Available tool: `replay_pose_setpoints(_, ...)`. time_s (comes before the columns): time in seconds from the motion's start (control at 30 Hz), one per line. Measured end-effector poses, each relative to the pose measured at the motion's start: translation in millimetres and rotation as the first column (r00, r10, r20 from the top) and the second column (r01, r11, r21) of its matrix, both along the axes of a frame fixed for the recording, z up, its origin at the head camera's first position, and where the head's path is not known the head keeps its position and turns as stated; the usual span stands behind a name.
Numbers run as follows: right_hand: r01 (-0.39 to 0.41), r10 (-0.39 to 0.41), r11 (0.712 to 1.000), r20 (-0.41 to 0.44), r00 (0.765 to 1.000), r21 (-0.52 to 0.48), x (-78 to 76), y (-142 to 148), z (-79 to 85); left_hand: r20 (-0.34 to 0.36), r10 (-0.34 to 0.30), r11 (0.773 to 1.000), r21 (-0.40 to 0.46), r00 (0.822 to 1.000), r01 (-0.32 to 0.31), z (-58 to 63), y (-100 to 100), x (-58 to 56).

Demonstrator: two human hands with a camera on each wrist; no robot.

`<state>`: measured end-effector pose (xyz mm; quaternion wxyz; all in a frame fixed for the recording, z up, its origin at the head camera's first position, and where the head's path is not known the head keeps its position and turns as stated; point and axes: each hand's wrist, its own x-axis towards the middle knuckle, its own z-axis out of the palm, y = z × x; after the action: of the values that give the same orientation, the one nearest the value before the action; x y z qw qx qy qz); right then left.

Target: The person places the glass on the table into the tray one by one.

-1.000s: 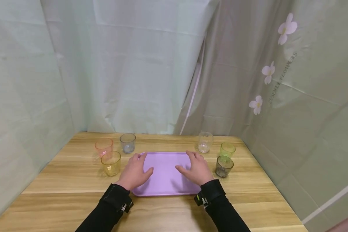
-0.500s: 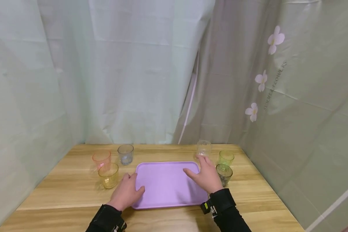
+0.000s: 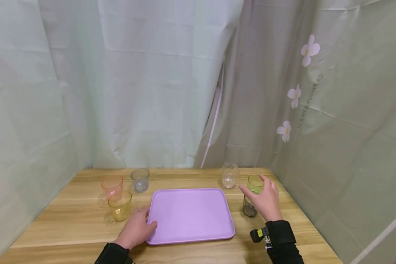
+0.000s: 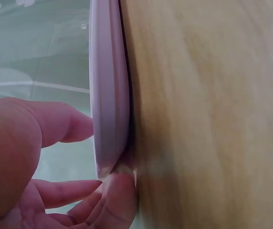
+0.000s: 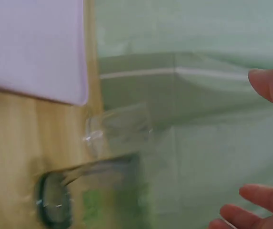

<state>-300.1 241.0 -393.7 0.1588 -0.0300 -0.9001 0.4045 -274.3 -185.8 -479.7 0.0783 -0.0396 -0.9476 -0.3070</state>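
Note:
A purple rectangular tray (image 3: 191, 216) lies on the wooden table in the head view. At its left edge my left hand (image 3: 135, 228) pinches the rim; in the left wrist view the thumb (image 4: 65, 124) meets one face and the fingertips (image 4: 119, 193) reach the underside. My right hand (image 3: 266, 201) is over the right side of the table, thumb and fingers spread with nothing between them. Just beyond and below it stand a dark grey glass (image 3: 249, 210) and a green glass (image 3: 254, 183), both partly covered by the hand. A clear glass (image 3: 229, 178) is farther back.
Left of the tray stand a pink glass (image 3: 111, 186), a yellow glass (image 3: 120, 209) and a bluish-grey glass (image 3: 140, 180). Pale curtains (image 3: 145, 91) hang behind the table (image 3: 69, 216) and along both sides.
My right hand has moved right from above the tray to the dark grey and green glasses. My left hand has gone down to the tray's left edge and taken hold of it.

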Motion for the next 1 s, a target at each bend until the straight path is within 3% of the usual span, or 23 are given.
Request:
replay_pose_setpoints(0.17, 0.011, -0.002, 0.995, 0.086, 0.996, -0.100, 0.1, 21, -12.2, 0.028, 0.006, 0.999, 0.039, 1.000, -0.007, -28.7, -15, -17.5)
replay_pose_setpoints(0.27, 0.010, 0.007, 0.990, 0.116, 0.993, -0.144, -2.8, 29, -20.9, 0.055, -0.006, 0.997, 0.080, 0.998, 0.001, -31.9, -20, -20.7)
replay_pose_setpoints(0.43, -0.014, 0.050, 0.976, 0.166, 0.985, -0.215, -6.8, 35, -37.7, 0.092, -0.040, 0.985, 0.174, 0.995, 0.023, -17.0, -18, -9.2)
replay_pose_setpoints(0.6, -0.031, 0.088, 0.963, 0.202, 0.975, -0.269, -9.5, 37, -51.7, 0.142, -0.035, 0.982, 0.191, 0.989, 0.007, -5.9, -15, 0.1)
replay_pose_setpoints(0.77, -0.049, 0.118, 0.948, 0.206, 0.971, -0.314, -11.4, 36, -58.8, 0.145, -0.025, 0.977, 0.214, 0.989, -0.007, 6.4, -9, 8.1)
replay_pose_setpoints(1.0, -0.081, 0.142, 0.955, 0.201, 0.969, -0.284, -16.9, 36, -68.3, 0.152, -0.009, 0.980, 0.200, 0.988, -0.022, 7.9, -6, 10.3)
